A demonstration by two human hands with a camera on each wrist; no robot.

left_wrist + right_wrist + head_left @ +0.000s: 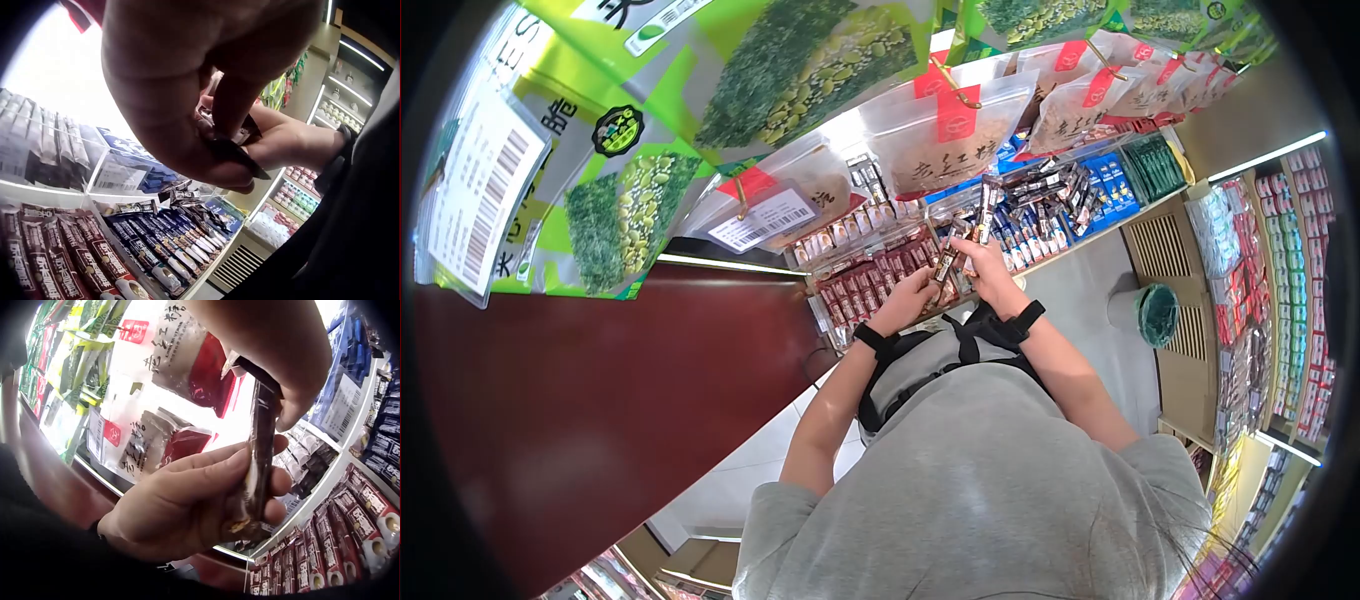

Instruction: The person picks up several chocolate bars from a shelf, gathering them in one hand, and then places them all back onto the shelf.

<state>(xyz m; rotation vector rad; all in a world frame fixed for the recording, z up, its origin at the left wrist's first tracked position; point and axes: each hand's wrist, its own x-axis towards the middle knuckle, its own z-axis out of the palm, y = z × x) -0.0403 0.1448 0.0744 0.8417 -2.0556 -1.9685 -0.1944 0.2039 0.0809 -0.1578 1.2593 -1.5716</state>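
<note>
I have the left hand [187, 503] and right hand [990, 270] both gripping the slim dark packet [262, 428] above the display trays [56, 199]; likely light, slick and flexible, it wants a gentle mid-length pinch.

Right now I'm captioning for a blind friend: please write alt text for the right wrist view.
A left hand grips a slim dark packet, a right hand curled at its upper end. Behind are hanging bags and, lower right, rows of red packets.
</note>
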